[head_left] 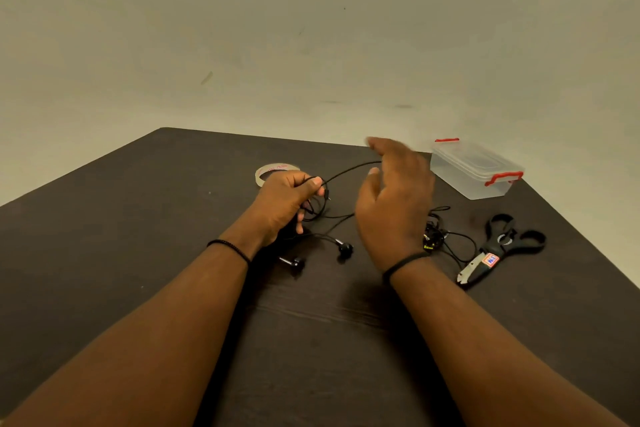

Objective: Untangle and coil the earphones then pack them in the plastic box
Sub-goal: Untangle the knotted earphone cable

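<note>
Two hands, the left hand point(289, 199) and the right hand point(391, 198); one set of black earphones point(322, 215) with two earbuds; a second small cable tangle point(437, 234); one plastic box point(476, 168); one tape roll point(273, 170); one pair of scissors point(498, 248); one dark table point(138, 218)

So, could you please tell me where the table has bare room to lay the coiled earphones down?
The table is bare left of the left hand and tape roll. Crowded on the right: a second tangled cord, scissors and plastic box.
</note>
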